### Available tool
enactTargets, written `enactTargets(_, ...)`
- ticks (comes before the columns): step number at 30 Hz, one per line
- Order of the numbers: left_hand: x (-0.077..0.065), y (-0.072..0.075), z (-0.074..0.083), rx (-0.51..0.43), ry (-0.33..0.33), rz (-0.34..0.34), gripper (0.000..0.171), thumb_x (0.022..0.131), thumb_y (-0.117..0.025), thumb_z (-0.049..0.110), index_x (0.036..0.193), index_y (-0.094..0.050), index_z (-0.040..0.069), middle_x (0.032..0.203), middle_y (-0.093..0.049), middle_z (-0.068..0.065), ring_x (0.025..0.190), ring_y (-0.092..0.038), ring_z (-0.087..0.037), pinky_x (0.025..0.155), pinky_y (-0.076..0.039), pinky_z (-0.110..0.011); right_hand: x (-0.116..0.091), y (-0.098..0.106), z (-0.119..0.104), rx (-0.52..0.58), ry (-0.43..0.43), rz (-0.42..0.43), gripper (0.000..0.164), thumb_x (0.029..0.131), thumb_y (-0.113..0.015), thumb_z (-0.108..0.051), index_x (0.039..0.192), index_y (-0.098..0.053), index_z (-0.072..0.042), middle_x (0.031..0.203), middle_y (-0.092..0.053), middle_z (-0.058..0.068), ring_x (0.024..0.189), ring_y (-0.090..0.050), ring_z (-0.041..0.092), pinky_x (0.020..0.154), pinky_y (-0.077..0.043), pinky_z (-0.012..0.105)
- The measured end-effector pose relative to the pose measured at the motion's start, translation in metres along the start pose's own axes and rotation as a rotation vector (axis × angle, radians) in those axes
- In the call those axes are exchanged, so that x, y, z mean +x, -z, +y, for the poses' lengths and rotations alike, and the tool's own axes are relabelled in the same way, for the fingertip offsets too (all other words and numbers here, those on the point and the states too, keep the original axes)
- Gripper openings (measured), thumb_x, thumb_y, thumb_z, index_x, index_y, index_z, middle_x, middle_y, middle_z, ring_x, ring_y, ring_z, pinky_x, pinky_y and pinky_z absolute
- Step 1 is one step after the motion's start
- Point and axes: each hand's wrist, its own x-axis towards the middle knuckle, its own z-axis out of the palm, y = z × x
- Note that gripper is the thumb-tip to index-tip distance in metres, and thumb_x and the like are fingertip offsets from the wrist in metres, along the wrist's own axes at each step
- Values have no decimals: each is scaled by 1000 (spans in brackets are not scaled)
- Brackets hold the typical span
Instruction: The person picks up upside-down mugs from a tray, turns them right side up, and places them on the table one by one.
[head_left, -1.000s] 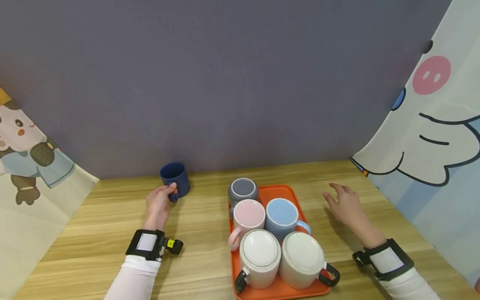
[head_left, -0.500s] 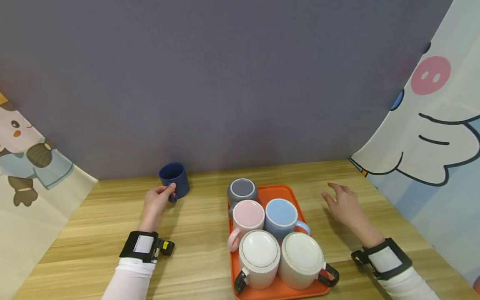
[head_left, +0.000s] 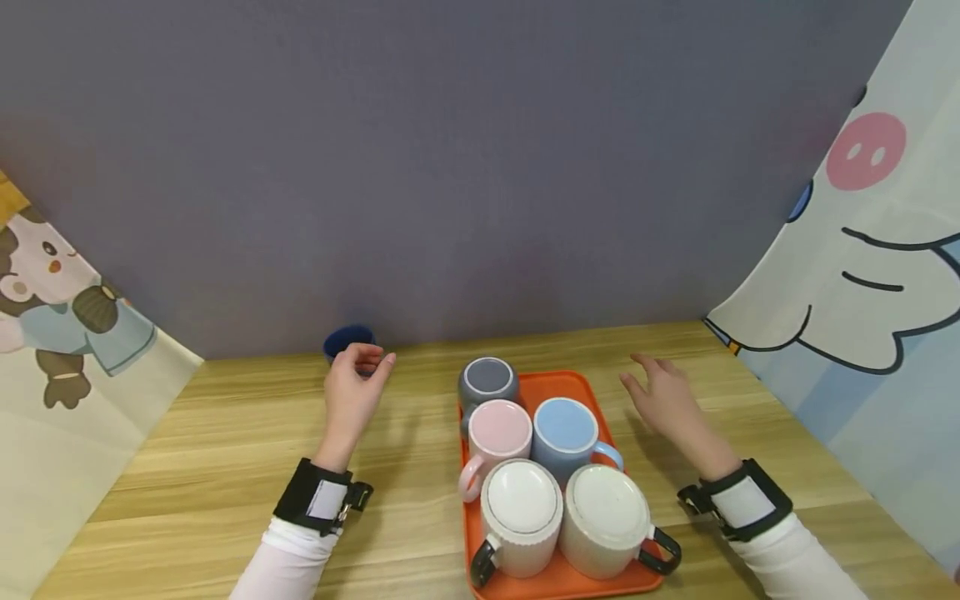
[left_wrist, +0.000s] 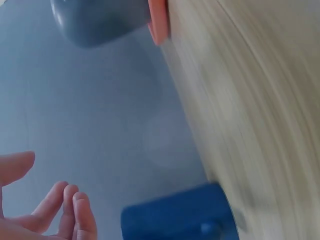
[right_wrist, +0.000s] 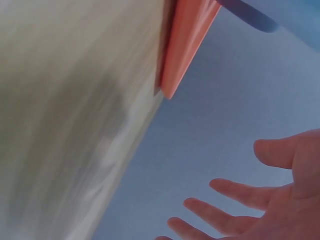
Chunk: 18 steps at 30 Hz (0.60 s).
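A dark blue mug (head_left: 348, 338) stands upright at the back left of the table, partly hidden behind my left hand (head_left: 356, 388) in the head view. That hand is off the mug, its fingers loosely bent and holding nothing. In the left wrist view the blue mug (left_wrist: 180, 216) shows apart from the fingertips. My right hand (head_left: 670, 406) hovers over the table right of the orange tray (head_left: 558, 385), fingers spread and relaxed. Nearest it is an upside-down light blue mug (head_left: 564, 427) on the tray.
Also upside down on the tray are a grey mug (head_left: 487, 379), a pink mug (head_left: 499, 429) and two whitish mugs with black handles, one white mug (head_left: 521, 508) beside a cream mug (head_left: 607, 512). A grey wall (head_left: 480, 167) bounds the table's back.
My left hand has let go of the blue mug's handle and moved up and right, in front of the mug. My right hand has shifted a little left toward the tray.
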Motion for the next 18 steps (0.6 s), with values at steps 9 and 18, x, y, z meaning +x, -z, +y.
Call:
enactTargets(9,-10,-27,14,7,0,-113,25,86,-69,22,100,-65,2,95,-65,-13,85,-62,-25,75,-49,-36,5,-5,-14,9,22,12,45,96,-53,-22,129,-48,9,123,-47,42,113,-43,60,95,-34,66)
enactTargets(18,-23,-46,23,28,23,-294,18,87,-67,22,92,-68,4,85,-68,-8,78,-62,-19,72,-51,-33,7,-11,-22,13,49,18,43,96,-54,-21,127,-51,9,124,-50,39,114,-44,58,97,-34,64)
